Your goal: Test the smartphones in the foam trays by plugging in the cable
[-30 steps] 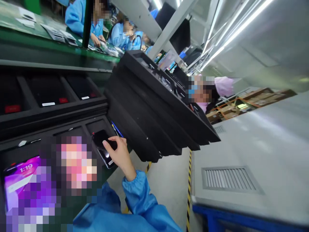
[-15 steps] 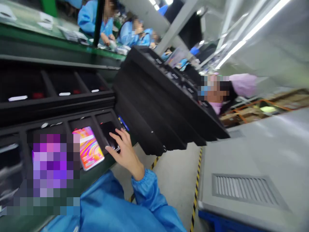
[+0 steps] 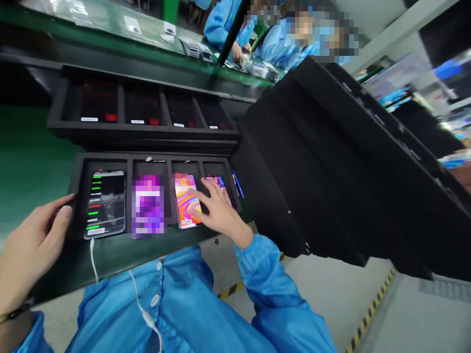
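A black foam tray [image 3: 128, 196] holds several smartphones in a row of compartments. My right hand [image 3: 222, 212] is open with fingers spread, above the two rightmost phones. It partly covers the lit phone with orange and pink swirls [image 3: 184, 198] and the colourful rightmost phone [image 3: 218, 182]; whether the fingertips touch glass I cannot tell. My left hand [image 3: 39, 238] is beside the tray's left wall, its index fingertip against it, thumb apart. Closest to it lies a phone with green and red text lines [image 3: 106, 203], a white cable [image 3: 93, 260] at its lower end. A purple-screened phone [image 3: 149, 208] lies between.
Behind stands another black tray [image 3: 143, 129] of dark-screened phones. A tall leaning stack of black trays [image 3: 294, 162] blocks the right side. A blue pen [image 3: 238, 185] lies between tray and stack. Co-workers in blue sit across the green bench [image 3: 147, 41].
The view has swung left, bringing my left hand and the whole front tray into sight. The rightmost phone's screen, dark before, is now lit. My right hand still hovers with fingers spread.
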`<act>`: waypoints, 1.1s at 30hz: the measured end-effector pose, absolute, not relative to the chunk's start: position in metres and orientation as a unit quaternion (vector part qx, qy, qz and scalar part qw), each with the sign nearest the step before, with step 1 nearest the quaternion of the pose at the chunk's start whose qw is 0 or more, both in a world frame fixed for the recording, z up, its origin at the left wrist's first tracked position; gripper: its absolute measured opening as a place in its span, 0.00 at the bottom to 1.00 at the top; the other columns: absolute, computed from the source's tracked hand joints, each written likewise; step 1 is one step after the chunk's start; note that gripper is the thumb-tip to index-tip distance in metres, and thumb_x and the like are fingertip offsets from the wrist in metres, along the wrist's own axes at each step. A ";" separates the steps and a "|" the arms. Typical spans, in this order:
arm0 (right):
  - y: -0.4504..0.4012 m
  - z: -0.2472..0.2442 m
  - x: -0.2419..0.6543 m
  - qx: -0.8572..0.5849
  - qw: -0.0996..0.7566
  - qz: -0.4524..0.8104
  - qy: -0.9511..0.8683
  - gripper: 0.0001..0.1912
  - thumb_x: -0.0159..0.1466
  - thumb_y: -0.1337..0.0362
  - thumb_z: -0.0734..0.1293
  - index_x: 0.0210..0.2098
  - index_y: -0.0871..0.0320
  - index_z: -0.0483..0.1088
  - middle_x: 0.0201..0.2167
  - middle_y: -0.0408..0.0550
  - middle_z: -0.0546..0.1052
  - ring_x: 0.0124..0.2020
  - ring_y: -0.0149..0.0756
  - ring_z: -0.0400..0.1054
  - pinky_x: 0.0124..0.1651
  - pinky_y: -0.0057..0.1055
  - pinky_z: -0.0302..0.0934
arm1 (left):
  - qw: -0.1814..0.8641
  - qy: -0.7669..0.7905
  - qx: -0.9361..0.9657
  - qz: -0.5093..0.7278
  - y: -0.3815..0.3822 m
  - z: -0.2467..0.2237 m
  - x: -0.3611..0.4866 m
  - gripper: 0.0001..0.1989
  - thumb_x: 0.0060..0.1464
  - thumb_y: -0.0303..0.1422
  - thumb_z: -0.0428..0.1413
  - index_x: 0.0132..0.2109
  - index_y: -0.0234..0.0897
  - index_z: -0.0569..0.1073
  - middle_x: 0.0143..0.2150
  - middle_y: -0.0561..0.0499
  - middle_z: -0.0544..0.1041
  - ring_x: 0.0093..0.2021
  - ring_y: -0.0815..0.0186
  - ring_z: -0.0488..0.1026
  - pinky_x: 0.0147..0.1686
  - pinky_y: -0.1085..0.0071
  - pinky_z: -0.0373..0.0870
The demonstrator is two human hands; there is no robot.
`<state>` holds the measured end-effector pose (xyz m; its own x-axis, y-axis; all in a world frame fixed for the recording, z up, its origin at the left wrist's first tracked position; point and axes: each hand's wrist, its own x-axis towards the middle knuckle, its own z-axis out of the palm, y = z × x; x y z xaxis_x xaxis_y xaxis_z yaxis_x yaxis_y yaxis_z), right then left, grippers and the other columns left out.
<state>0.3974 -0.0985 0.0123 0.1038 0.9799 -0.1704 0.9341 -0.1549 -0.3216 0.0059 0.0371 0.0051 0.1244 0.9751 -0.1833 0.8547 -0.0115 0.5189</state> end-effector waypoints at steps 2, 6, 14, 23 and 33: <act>-0.084 0.016 0.391 -0.770 0.088 0.134 -0.617 0.34 0.79 0.42 0.66 0.78 0.46 0.66 0.84 0.61 0.53 0.86 0.68 0.40 0.79 0.82 0.47 | 0.272 0.639 0.708 0.130 0.033 0.011 0.007 0.42 0.63 0.54 0.42 0.70 0.31 0.77 0.67 0.34 0.80 0.66 0.38 0.78 0.65 0.47 0.73; -0.085 0.022 0.342 -0.688 0.147 0.125 -0.699 0.34 0.79 0.41 0.64 0.77 0.48 0.68 0.84 0.58 0.56 0.86 0.62 0.43 0.82 0.70 0.52 | 0.254 0.653 0.686 0.198 0.013 0.022 -0.002 0.35 0.63 0.56 0.48 0.60 0.36 0.82 0.59 0.40 0.85 0.57 0.45 0.82 0.57 0.56 0.75; -0.042 0.018 0.314 -0.703 0.105 0.089 -0.698 0.35 0.80 0.41 0.62 0.72 0.60 0.74 0.82 0.67 0.59 0.85 0.66 0.43 0.84 0.73 0.41 | 0.368 0.606 0.700 0.086 -0.021 0.033 -0.022 0.32 0.58 0.65 0.56 0.45 0.42 0.86 0.42 0.47 0.89 0.39 0.50 0.84 0.39 0.64 0.74; -0.001 0.020 0.371 -0.578 0.109 0.227 -0.776 0.36 0.81 0.37 0.57 0.74 0.55 0.71 0.74 0.60 0.73 0.79 0.61 0.58 0.80 0.66 0.56 | 0.771 0.473 0.297 0.305 -0.045 -0.016 0.022 0.28 0.48 0.51 0.79 0.39 0.33 0.79 0.30 0.50 0.77 0.27 0.69 0.72 0.29 0.76 0.75; 0.039 0.007 0.346 -0.502 0.066 0.280 -0.815 0.38 0.77 0.46 0.68 0.78 0.59 0.63 0.75 0.63 0.70 0.75 0.62 0.63 0.79 0.63 0.53 | 0.774 0.495 0.258 0.299 -0.065 -0.017 0.034 0.37 0.56 0.61 0.71 0.27 0.41 0.59 0.22 0.64 0.47 0.20 0.76 0.40 0.16 0.80 0.45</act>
<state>0.3456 0.0385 0.0073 -0.4867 0.8562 -0.1731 0.7817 0.3384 -0.5239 0.0343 -0.0646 -0.0173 0.3315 0.7192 -0.6106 -0.2079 0.6870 0.6963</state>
